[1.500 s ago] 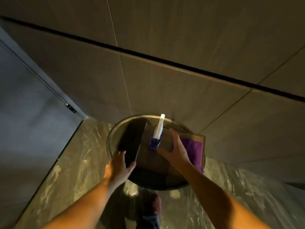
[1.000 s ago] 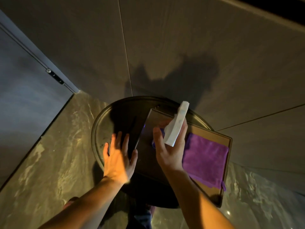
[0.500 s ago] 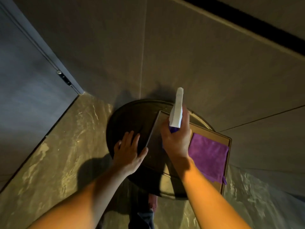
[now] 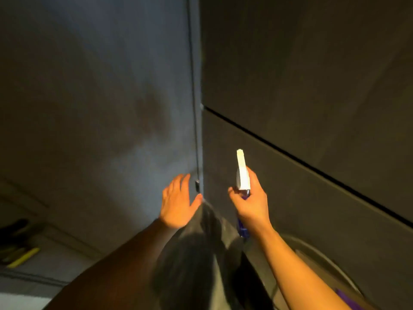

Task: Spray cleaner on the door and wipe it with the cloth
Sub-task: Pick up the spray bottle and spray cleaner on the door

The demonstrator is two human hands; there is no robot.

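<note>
The right hand (image 4: 251, 203) is wrapped tight around the spray bottle (image 4: 242, 173), the left hand (image 4: 177, 202) is open and empty beside it, and the nozzle points between door (image 4: 100, 108) and wall (image 4: 312, 86), so spray could miss.

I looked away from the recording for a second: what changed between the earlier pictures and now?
The right hand closed on the spray bottle, lifted it off the tray and now holds it up toward the door. The left hand left the round table and is raised, open. The view swung left. The purple cloth stayed on the tray.
</note>
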